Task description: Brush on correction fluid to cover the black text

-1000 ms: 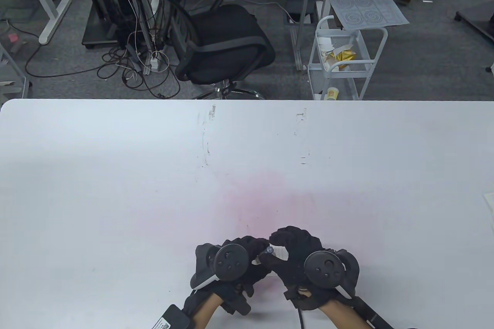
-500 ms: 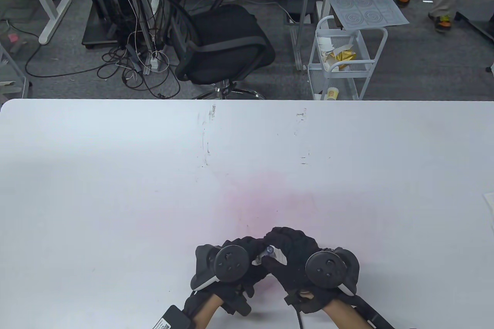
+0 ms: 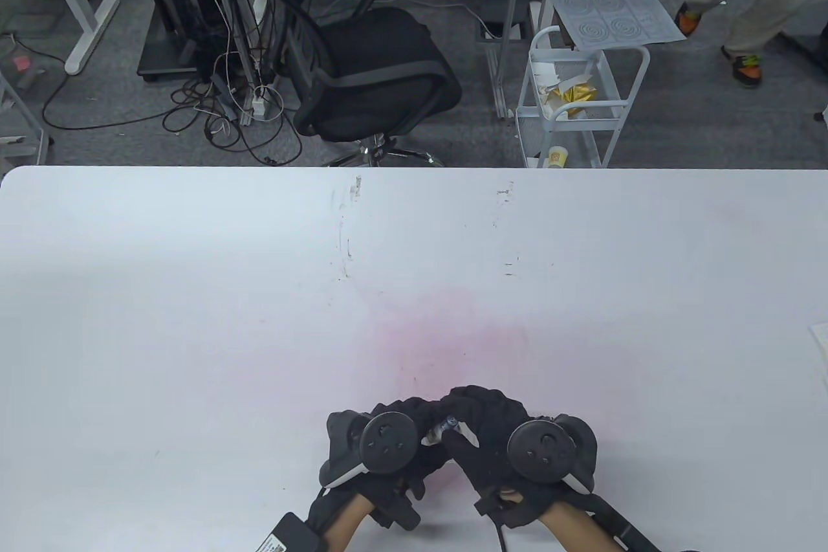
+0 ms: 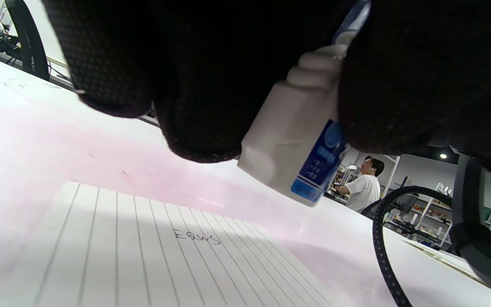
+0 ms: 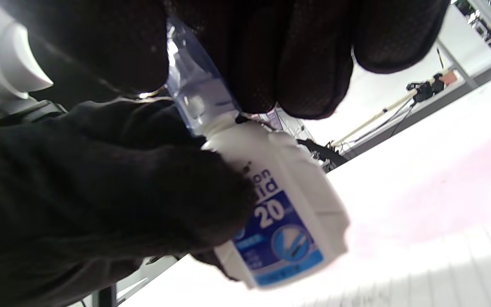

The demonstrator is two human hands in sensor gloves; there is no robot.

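Observation:
Both gloved hands meet near the table's front edge. My left hand [image 3: 401, 442] grips the white body of a correction fluid bottle [image 4: 296, 140] with a blue label, holding it tilted above the table. My right hand [image 3: 491, 429] pinches the bottle's translucent blue cap [image 5: 194, 94], which sits on the neck. The cap tip shows between the hands in the table view [image 3: 448, 424]. Under the bottle lies a lined paper sheet [image 4: 122, 256] with a short black handwritten word [image 4: 196, 236]. The hands hide the sheet in the table view.
The white table [image 3: 194, 287] has a pink stain [image 3: 446, 345] just beyond the hands. A paper corner [image 3: 820, 342] lies at the right edge. An office chair [image 3: 369, 60] and a white cart [image 3: 582, 99] stand past the far edge. A black cable [image 4: 382, 238] runs beside the sheet.
My right hand's fingers have closed in a little further over the cap and shifted slightly left. The left hand and the bottle stay in place.

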